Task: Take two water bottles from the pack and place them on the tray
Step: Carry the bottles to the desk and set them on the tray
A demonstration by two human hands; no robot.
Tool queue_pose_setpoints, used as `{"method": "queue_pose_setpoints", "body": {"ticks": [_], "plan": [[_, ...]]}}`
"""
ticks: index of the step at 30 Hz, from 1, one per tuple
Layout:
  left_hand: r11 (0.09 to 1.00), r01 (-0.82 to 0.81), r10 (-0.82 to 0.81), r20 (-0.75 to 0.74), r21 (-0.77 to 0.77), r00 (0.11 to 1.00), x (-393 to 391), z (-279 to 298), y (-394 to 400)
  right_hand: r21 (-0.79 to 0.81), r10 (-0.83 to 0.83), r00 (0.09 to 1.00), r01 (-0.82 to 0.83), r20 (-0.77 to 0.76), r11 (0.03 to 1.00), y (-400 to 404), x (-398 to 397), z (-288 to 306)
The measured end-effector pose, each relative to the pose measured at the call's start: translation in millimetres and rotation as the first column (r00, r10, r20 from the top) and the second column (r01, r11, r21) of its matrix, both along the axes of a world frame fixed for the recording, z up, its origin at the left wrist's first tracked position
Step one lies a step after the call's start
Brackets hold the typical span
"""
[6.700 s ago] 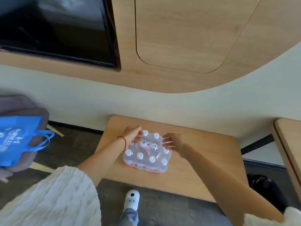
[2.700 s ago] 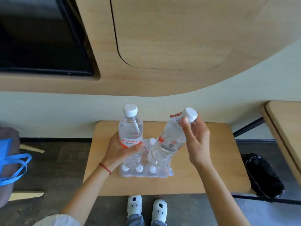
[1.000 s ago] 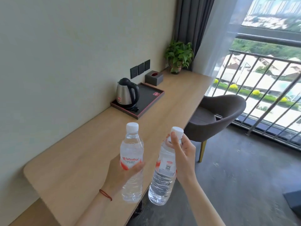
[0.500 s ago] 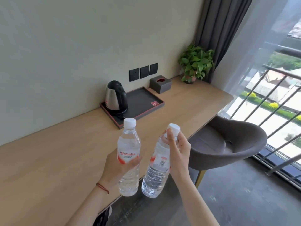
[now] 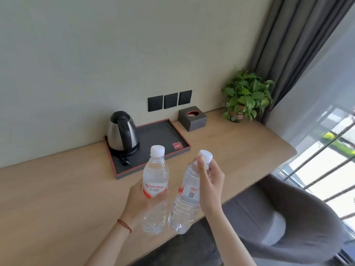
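Left-hand bottle [image 5: 156, 186] upright, right-hand bottle [image 5: 189, 194] tilted, cap rightward.

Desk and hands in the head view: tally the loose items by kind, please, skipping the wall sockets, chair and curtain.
Water bottles: 2, one in the left hand at, one in the right hand at
Kettle: 1
Tray: 1
Tissue box: 1
Potted plant: 1
Total: 6
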State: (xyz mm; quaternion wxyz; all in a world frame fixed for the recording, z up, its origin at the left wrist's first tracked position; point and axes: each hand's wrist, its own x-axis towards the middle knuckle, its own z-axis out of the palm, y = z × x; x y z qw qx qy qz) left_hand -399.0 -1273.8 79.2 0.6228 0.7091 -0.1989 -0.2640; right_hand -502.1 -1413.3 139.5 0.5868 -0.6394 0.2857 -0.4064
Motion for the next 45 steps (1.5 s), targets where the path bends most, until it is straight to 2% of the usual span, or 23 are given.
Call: {"method": "queue_pose_setpoints", "body": {"ticks": [4, 11, 16, 22, 24, 28, 35, 39, 42, 45], "plan": [[0.999, -0.032, 0.032, 0.02, 0.006, 0.999, 9.6, 3.5, -49.5, -0.031, 0.051, 0.999, -0.051, -0.01, 0.998, -54.7, 17.4, -0.2], [0.973, -0.225, 0.225, 0.012, 0.05, 0.974, 12.6, -13.1, -106.9, -0.065, 0.232, 0.972, -0.233, -0.023, 0.97, -135.6, 46.2, -21.9], [0.905, -0.406, 0.41, -0.003, 0.125, 0.912, -0.8, -29.7, -136.5, -0.146, 0.427, 0.9, -0.436, -0.085, 0.888, -179.0, 58.6, -45.7], [0.841, -0.497, 0.518, -0.054, 0.212, 0.854, -4.7, -56.1, -166.5, -0.267, 0.537, 0.814, -0.581, -0.223, 0.769, -211.2, 69.1, -74.1], [0.834, -0.498, 0.522, -0.048, 0.237, 0.851, 0.0, -66.7, -173.7, -0.3, 0.557, 0.785, -0.618, -0.271, 0.726, -218.6, 73.7, -86.8], [0.832, -0.484, 0.511, -0.032, 0.271, 0.859, 6.8, -84.1, -184.5, -0.261, 0.598, 0.724, -0.686, -0.344, 0.679, -230.0, 80.4, -112.5], [0.827, -0.503, 0.53, -0.048, 0.25, 0.847, 10.1, -99.6, -189.9, -0.291, 0.627, 0.691, -0.721, -0.36, 0.628, -236.9, 85.5, -122.0], [0.861, -0.448, 0.48, -0.094, 0.24, 0.872, 11.9, -105.4, -184.7, -0.337, 0.663, 0.671, -0.741, -0.333, 0.581, -238.4, 83.9, -121.7], [0.886, -0.408, 0.436, -0.099, 0.22, 0.894, 12.6, -102.5, -179.3, -0.349, 0.661, 0.68, -0.732, -0.318, 0.585, -241.6, 80.3, -122.4], [0.943, -0.299, 0.315, -0.098, 0.149, 0.944, 13.9, -90.8, -174.6, -0.382, 0.65, 0.678, -0.733, -0.342, 0.563, -243.4, 79.6, -119.6]]}}
